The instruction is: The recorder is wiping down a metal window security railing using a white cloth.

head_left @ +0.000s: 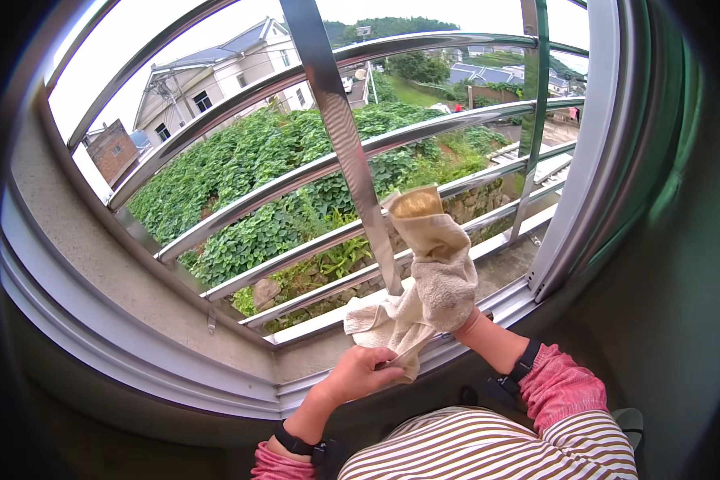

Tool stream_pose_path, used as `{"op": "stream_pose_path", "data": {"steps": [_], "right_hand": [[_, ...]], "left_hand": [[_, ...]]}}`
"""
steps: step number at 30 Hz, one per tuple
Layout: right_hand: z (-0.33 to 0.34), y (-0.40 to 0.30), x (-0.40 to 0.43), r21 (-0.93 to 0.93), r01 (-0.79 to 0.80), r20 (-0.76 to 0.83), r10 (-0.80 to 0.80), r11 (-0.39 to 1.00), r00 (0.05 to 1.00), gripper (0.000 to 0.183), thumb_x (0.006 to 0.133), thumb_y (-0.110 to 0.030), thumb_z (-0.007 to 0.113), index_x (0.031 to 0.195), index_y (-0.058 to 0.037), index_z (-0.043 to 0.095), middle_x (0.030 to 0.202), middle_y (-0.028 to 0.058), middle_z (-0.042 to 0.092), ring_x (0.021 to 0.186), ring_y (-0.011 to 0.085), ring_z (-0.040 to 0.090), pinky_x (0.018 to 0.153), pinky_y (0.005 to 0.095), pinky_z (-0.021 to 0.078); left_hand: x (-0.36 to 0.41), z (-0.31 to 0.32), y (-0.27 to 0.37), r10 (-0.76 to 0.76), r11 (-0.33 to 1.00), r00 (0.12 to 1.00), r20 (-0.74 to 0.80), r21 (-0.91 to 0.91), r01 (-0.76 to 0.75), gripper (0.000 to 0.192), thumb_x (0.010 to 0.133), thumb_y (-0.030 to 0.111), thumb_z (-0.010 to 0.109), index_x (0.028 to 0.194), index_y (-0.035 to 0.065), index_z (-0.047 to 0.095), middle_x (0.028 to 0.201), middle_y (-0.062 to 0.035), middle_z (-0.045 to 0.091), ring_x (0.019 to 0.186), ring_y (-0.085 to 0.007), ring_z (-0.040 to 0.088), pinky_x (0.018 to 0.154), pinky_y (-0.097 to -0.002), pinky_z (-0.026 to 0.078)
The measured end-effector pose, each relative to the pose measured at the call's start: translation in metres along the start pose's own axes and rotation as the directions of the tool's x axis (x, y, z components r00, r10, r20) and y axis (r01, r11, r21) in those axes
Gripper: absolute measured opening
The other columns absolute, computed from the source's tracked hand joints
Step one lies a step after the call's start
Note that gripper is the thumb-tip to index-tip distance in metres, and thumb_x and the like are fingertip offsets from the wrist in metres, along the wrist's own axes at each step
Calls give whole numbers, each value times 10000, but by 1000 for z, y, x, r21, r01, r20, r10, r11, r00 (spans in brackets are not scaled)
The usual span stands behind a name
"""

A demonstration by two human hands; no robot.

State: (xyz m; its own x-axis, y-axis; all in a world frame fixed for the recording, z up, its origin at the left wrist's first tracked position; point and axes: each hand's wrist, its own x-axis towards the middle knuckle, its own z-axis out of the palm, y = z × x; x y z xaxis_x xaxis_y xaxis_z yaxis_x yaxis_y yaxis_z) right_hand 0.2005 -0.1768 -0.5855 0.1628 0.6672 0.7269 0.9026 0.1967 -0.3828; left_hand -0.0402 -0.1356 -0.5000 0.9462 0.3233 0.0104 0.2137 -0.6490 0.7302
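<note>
A beige terry cloth [447,294] is bunched over the lowest rails of a window guard, just above the sill. At its lower edge, my left hand [366,372] pinches a corner between thumb and fingers. The cloth wraps around my right hand [470,322], so only the wrist shows and the fingers are hidden. Its upper end stands up beside a flat metal upright [351,138], with a yellowish-brown patch [417,203] at the top. One loose fold lies to the left, at the foot of that upright.
Shiny curved metal rails [264,180] cross the opening. The aluminium sliding track [330,390] runs along the sill below my hands. A window sash frame [576,180] stands at the right, by a green surface [684,180]. Outside are leafy plants [252,162] and a house [216,78].
</note>
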Motion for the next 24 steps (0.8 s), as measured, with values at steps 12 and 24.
{"op": "stream_pose_path", "data": {"steps": [12, 24], "right_hand": [[2, -7, 67, -157, -78, -195, 46, 984, 980, 605, 721, -300, 684, 1222, -14, 503, 1163, 205, 545, 1089, 356, 527, 947, 397, 409], [37, -13, 101, -524, 145, -36, -193, 839, 981, 271, 801, -339, 537, 960, -127, 590, 839, 108, 591, 707, 277, 584, 628, 419, 462]], "left_hand": [[16, 9, 2, 120, 993, 982, -146, 34, -117, 194, 770, 148, 697, 903, 12, 653, 741, -148, 633, 641, -260, 614, 609, -316, 484], [5, 7, -12, -41, 994, 950, -310, -113, 6, 149, 785, 121, 687, 862, -2, 654, 636, -88, 595, 569, -78, 498, 531, -273, 432]]}}
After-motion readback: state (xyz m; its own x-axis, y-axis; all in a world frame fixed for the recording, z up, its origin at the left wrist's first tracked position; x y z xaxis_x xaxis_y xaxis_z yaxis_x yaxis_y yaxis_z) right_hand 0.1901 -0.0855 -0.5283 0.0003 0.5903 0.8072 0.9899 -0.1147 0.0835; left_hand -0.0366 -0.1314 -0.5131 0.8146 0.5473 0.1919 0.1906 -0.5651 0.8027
